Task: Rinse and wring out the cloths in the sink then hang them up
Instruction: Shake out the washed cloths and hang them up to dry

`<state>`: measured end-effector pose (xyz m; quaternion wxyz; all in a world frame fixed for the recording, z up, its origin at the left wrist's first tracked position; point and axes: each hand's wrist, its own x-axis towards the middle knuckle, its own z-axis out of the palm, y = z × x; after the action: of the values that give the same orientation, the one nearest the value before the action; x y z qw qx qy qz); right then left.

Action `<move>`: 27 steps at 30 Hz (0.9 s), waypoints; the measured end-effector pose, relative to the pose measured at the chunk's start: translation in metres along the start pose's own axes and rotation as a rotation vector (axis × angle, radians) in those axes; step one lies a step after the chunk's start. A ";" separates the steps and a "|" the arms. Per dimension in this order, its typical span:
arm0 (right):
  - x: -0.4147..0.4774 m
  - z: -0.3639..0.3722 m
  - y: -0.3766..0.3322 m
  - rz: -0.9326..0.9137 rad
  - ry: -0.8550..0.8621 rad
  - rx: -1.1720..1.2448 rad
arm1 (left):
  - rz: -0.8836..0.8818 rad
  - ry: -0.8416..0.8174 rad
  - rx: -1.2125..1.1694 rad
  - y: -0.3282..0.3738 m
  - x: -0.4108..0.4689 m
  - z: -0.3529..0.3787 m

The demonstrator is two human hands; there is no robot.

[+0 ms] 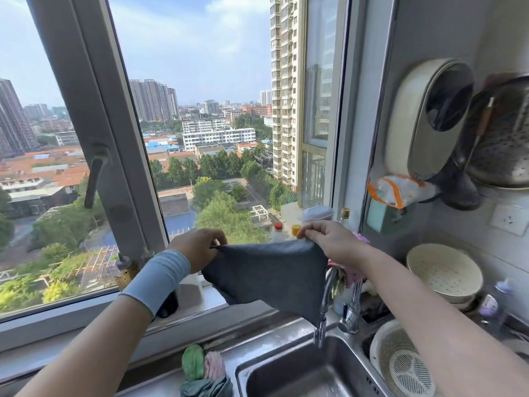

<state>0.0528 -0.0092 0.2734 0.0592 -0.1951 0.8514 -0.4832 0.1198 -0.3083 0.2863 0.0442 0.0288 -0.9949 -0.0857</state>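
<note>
I hold a dark grey cloth (pixel 272 273) spread out in front of the open window, above the sink. My left hand (pixel 197 247) pinches its upper left corner and my right hand (pixel 329 242) pinches its upper right corner. The cloth hangs down in a point beside the tap (pixel 325 305). The steel sink (pixel 286 368) lies below, at the bottom middle. A bundle of green and pink cloths (pixel 203 371) lies wrung on the counter left of the sink. A pale blue band covers my left wrist.
The window frame with its handle (pixel 94 179) stands at the left. Bottles (pixel 277 232) stand on the sill. A cream colander (pixel 443 270) sits at the right, a white strainer (pixel 400 365) in the right basin. Pans and a ladle hang on the right wall.
</note>
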 end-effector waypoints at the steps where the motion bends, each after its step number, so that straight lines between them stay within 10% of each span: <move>1: -0.004 -0.004 0.002 0.006 -0.043 0.014 | 0.008 0.003 0.020 0.000 0.002 -0.003; 8: -0.015 -0.045 0.016 -0.032 0.138 -0.311 | 0.192 -0.010 -0.074 0.016 0.018 -0.015; 13: -0.028 -0.091 0.034 0.070 0.147 0.173 | 0.250 -0.013 -0.627 0.037 0.039 -0.015; 19: -0.026 -0.129 0.070 0.222 0.338 0.333 | 0.154 -0.092 -0.747 0.076 0.090 -0.006; 27: 0.011 -0.153 0.129 0.321 0.559 -0.158 | 0.040 0.225 -0.037 0.152 0.166 0.017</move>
<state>-0.0374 0.1682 0.2456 -0.1168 0.0776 0.8894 -0.4351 -0.0541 -0.1671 0.3095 0.1579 0.0176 -0.9823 -0.0993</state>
